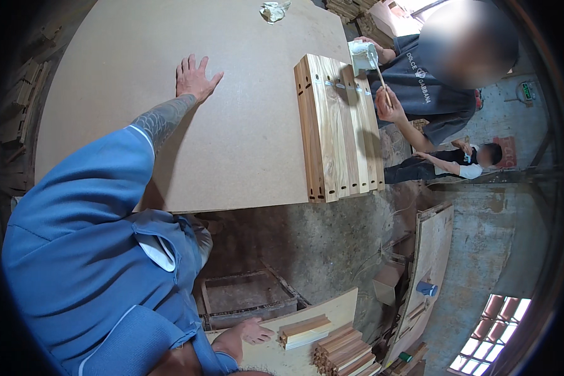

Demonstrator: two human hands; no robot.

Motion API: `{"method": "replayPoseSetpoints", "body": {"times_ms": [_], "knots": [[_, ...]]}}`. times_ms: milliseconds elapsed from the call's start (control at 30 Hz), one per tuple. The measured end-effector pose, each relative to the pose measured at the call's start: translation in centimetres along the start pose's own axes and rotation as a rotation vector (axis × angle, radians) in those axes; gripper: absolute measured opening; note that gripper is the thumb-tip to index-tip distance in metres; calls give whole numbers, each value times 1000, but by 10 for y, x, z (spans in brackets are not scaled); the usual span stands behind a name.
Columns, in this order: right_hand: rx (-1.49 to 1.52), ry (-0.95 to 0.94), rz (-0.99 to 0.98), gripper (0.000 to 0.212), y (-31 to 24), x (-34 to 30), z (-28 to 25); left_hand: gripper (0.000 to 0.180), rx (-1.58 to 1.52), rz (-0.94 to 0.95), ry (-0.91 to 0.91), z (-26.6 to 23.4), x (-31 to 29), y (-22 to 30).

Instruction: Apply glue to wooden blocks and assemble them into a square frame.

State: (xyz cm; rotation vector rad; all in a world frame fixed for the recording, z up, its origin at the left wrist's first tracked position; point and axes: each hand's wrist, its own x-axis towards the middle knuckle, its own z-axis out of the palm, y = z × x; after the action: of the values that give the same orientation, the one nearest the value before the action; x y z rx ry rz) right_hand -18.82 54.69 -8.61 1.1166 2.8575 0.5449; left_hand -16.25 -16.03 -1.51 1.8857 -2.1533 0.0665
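My left hand (197,80) rests flat on a wide light-brown board tabletop (244,125), fingers spread and holding nothing. Low in the view, my right hand (255,331) has its fingers stretched out, also without anything in it. It is beside a short stack of wood strips (304,331) on a pale board; whether it touches that board I cannot tell. At the right side of the tabletop stands a row of wooden rails (341,131) set side by side, with dark slots near their ends. Whitish-blue glue marks some of the slots at the far end.
Across the rails, a co-worker holds a white pot (362,57) and a thin stick (382,80). A crumpled white cloth (274,11) lies on the tabletop. More wood strips (344,352) are piled below. Another person stands farther off. A blue cup (427,288) sits on a leaning-looking bench.
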Motion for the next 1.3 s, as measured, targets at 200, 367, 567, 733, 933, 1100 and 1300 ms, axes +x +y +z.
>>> {"method": "replayPoseSetpoints", "body": {"times_ms": [200, 367, 567, 733, 933, 1100, 1300], "knots": [[9, 22, -4, 91, 0, 2, 2, 73, 11, 0, 15, 1, -1, 0], [4, 37, -11, 92, 1, 3, 4, 73, 7, 4, 0, 1, -2, -1], [5, -8, 1, 92, 0, 2, 1, 73, 6, 8, 1, -1, -1, 0], [9, -1, -1, 92, 1, 3, 2, 73, 9, 4, -11, -2, -1, 0], [7, 17, -10, 92, 2, 6, 7, 72, 18, 4, 11, 2, 0, 0], [8, 12, 0, 92, 0, 4, 5, 72, 9, 2, -5, -2, 1, 2], [-7, 30, -27, 89, 6, 6, 10, 73, 22, -4, 10, 2, -4, -3]]}}
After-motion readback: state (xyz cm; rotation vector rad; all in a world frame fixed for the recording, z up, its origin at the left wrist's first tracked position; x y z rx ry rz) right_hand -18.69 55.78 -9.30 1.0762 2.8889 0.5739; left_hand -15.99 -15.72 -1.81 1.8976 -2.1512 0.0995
